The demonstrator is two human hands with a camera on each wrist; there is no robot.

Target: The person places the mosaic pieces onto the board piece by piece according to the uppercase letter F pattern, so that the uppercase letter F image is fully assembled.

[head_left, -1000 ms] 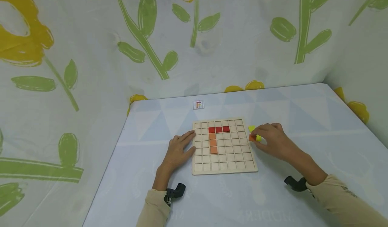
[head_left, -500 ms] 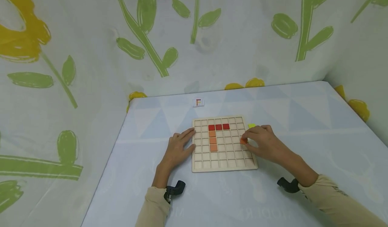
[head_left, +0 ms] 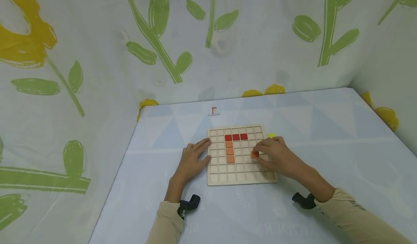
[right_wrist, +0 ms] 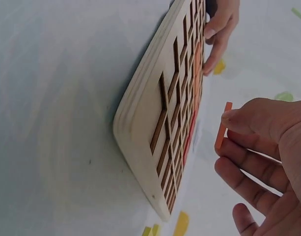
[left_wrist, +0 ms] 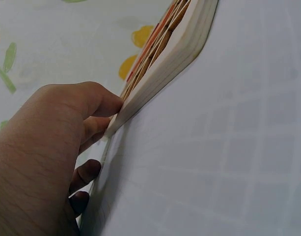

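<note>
A wooden grid board (head_left: 241, 179) lies on the table, with a row of red tiles (head_left: 236, 137) and a column of orange tiles (head_left: 229, 151) below its left end. Above the board's right half, my right hand (head_left: 278, 157) pinches a loose orange tile (head_left: 254, 155) between thumb and fingertips. The right wrist view shows this orange tile (right_wrist: 223, 127) edge-on, raised off the board. My left hand (head_left: 192, 161) rests at the board's left side, its thumb and fingertips touching the edge. In the left wrist view the thumb of that hand (left_wrist: 57, 142) meets the wooden rim.
A yellow tile (head_left: 271, 135) lies just beyond the board's right edge, partly behind the right hand. Farther back is a small printed card (head_left: 214, 110) with a coloured grid pattern. A flower-patterned cloth (head_left: 260, 48) hangs behind the table (head_left: 163, 128).
My right hand has picked up the orange tile from beside the yellow tiles and carried it left over the board. The left hand has stayed at the board's edge.
</note>
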